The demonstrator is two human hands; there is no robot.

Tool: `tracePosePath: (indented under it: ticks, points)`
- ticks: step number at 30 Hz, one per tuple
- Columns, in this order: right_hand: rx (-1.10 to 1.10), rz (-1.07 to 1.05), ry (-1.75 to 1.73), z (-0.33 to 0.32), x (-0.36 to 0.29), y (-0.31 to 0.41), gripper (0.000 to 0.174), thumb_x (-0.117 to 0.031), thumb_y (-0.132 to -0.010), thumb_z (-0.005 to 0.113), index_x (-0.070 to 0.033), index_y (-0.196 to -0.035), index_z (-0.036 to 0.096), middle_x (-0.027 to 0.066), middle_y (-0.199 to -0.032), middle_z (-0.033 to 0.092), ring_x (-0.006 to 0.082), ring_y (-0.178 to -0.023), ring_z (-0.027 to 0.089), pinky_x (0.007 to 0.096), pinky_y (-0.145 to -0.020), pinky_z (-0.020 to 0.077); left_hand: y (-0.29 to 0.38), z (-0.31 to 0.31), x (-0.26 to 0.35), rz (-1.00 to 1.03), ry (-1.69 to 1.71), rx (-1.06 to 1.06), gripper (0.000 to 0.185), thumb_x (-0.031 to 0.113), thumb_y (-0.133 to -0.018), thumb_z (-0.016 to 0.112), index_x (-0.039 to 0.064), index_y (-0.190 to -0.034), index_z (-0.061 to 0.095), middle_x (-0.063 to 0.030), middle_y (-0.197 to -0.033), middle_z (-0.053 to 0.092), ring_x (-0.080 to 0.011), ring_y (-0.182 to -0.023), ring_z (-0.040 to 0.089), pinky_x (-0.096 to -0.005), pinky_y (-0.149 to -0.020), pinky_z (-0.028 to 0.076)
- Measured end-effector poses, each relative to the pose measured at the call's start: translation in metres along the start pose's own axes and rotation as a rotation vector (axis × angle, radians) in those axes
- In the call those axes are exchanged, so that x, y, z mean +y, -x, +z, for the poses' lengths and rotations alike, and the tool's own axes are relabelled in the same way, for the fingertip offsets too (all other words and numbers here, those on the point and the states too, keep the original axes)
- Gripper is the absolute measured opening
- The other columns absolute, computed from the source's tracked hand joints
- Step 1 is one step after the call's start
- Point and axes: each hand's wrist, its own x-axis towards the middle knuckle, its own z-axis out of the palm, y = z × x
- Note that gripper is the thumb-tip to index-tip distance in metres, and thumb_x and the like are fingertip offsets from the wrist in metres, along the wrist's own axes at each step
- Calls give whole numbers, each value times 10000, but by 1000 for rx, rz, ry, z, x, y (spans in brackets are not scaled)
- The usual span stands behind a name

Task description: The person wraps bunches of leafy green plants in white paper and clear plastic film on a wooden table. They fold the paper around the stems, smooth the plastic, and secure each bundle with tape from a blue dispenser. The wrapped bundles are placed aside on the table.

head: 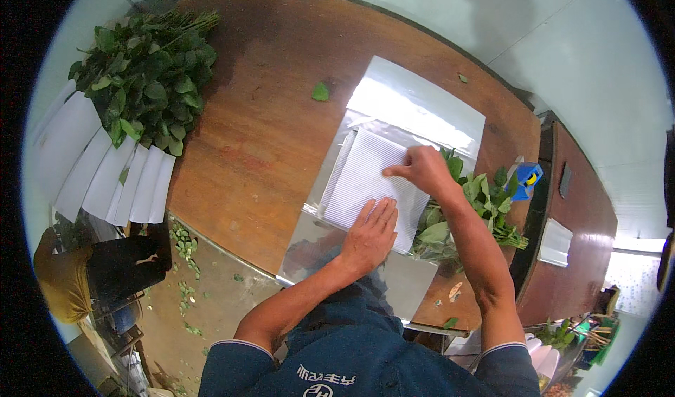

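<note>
A white corrugated cardboard wrap lies folded over a leafy bundle of stems. Leaves and cut stem ends stick out on its right side. My left hand rests flat on the lower part of the cardboard, palm down. At the upper right edge of the wrap is my right hand, fingers curled and thumb stretched over the cardboard. Whether those fingers pinch the edge is hidden. Beneath everything is a shiny clear plastic sheet, spread on the brown wooden table.
At the table's left, a large bunch of leafy stems lies beside several white paper-wrapped bundles. A blue tape dispenser stands near the right edge. Another person is at lower left. Fallen leaves litter the floor.
</note>
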Motion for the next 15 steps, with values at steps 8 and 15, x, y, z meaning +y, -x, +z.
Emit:
tracePosePath:
  ticks: [8,15]
  points:
    - [476,2,-150,6,31,44,461,-353,-831,830,48,-1011,688,212,-954,702,317,-865,683,408,-796,537,-2,-10,1,-7,69,-5,485,249,-914,655,-16,-1316,598,-159,-1462,541,-286,-1394,464,-470,-1212,259]
    - [402,140,-271,12,45,42,516,-315,-975,656,41,-1338,571,278,-1340,592,419,-1228,579,448,-1054,448,78,-45,-10,-434,740,23,211,166,-968,626,27,-1104,709,-135,-975,749,-267,-920,725,-365,-793,568]
